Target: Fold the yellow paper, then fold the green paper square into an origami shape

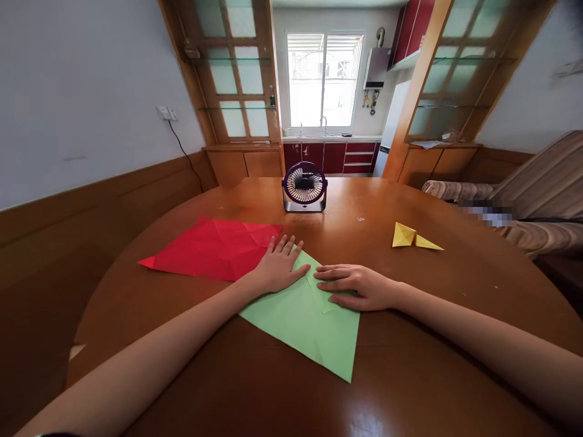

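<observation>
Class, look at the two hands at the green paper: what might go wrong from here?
1. The left hand lies where the green paper meets the red paper, so a sideways slide might drag or crease both.
2. The right hand rests near one edge; uneven pressure there could leave a crooked crease.

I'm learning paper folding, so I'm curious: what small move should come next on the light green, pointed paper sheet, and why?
Probably the right hand should smooth along the faint line in the light green, pointed paper sheet, while the left hand steadies it. Both hands rest on the sheet, and that line shows between them.
</observation>
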A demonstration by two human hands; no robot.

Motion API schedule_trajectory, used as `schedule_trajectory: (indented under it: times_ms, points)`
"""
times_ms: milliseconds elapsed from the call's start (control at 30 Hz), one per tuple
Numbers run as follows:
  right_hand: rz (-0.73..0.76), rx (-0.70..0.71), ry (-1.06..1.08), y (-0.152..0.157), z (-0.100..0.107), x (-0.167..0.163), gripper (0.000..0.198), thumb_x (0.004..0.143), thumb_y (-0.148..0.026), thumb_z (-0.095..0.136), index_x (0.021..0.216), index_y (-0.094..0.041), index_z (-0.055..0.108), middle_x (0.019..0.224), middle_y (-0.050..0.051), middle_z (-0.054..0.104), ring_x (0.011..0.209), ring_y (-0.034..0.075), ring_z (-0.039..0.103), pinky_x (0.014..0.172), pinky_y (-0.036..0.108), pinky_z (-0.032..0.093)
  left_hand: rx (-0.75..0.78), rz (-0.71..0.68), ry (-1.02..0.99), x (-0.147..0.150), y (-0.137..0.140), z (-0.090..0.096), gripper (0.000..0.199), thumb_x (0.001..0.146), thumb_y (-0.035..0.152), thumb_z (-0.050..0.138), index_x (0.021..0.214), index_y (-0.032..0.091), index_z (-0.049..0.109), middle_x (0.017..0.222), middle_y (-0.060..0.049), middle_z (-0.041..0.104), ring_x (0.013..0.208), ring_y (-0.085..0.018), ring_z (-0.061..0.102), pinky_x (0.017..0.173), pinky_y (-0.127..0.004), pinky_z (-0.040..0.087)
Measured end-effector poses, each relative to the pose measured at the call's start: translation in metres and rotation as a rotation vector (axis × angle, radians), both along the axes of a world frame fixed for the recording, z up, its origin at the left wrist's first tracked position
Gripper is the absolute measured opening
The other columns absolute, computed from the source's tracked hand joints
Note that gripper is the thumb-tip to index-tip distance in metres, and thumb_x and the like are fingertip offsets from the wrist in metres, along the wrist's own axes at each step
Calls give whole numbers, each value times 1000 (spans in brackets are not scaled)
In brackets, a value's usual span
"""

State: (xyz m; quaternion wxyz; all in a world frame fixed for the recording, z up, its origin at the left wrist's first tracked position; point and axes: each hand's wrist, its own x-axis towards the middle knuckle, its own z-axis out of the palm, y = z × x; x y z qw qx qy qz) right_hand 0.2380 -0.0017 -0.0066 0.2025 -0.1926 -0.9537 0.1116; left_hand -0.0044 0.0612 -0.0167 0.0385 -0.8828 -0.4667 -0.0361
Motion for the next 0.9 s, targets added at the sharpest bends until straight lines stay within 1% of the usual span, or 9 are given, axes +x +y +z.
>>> schedule_trajectory:
  times_ms: [133, 200, 267, 333, 400, 467, 567, 667, 900]
  points:
    - [-2, 3, 7, 0, 1, -1, 37, 94, -29, 54, 128, -16, 59, 137, 13, 56, 133, 23, 47, 110, 42, 44, -11, -6, -58, -2, 3, -4, 76, 94, 64, 27, 152, 14, 26, 158, -13, 20, 147, -32, 11, 118, -53, 9]
    - [-4, 8, 9, 0, 0, -1, 38, 94, -29, 54, 129, -16, 59, 136, 13, 57, 133, 23, 48, 110, 42, 44, 13, -43, -75, -3, 3, -4, 72, 96, 62, 26, 151, 15, 28, 158, -13, 19, 147, -30, 11, 118, -52, 10]
    - [-2, 15, 7, 0, 0, -1, 38, 94, -29, 54, 129, -16, 59, 136, 13, 57, 133, 23, 47, 110, 43, 44, 51, -130, -87, -5, 2, -2, 65, 99, 57, 23, 149, 16, 32, 158, -11, 19, 148, -27, 13, 119, -48, 12]
    - [2, 23, 2, 0, -1, -1, 38, 94, -29, 53, 130, -15, 58, 136, 13, 57, 133, 23, 47, 110, 43, 43, 54, -244, -91, -6, 0, 1, 59, 101, 51, 21, 148, 18, 34, 159, -9, 19, 147, -24, 16, 119, -44, 12]
    - [1, 31, -3, 1, -1, -1, 38, 95, -30, 53, 129, -14, 59, 135, 14, 57, 134, 23, 46, 111, 43, 43, -2, -343, -82, -7, -3, 4, 56, 103, 47, 19, 149, 18, 32, 158, -8, 20, 147, -21, 16, 120, -41, 12]
    - [-2, 43, -9, 1, -1, -1, 38, 95, -30, 52, 128, -13, 59, 135, 15, 58, 134, 24, 45, 111, 43, 42, -77, -400, -81, -8, -4, 5, 55, 104, 44, 16, 151, 19, 28, 158, -6, 22, 147, -18, 15, 120, -39, 12]
    - [2, 62, -24, 1, -1, -1, 38, 95, -30, 51, 128, -12, 59, 135, 15, 57, 134, 24, 45, 111, 44, 42, -134, -418, -110, -8, -4, 3, 54, 104, 44, 15, 152, 21, 24, 158, -4, 24, 147, -16, 14, 120, -38, 13]
    - [6, 75, -31, 1, -1, -1, 38, 96, -30, 50, 128, -12, 59, 135, 16, 57, 134, 24, 46, 111, 43, 41, -147, -411, -124, -9, -3, 1, 54, 104, 44, 15, 152, 21, 23, 158, -4, 22, 148, -16, 12, 120, -39, 12]
    - [6, 90, -43, -1, 0, -1, 37, 96, -29, 50, 128, -15, 59, 135, 12, 57, 134, 22, 46, 114, 41, 39, -171, -400, -106, -8, -4, 1, 55, 104, 45, 14, 153, 21, 20, 159, -3, 17, 148, -16, 8, 121, -39, 8]
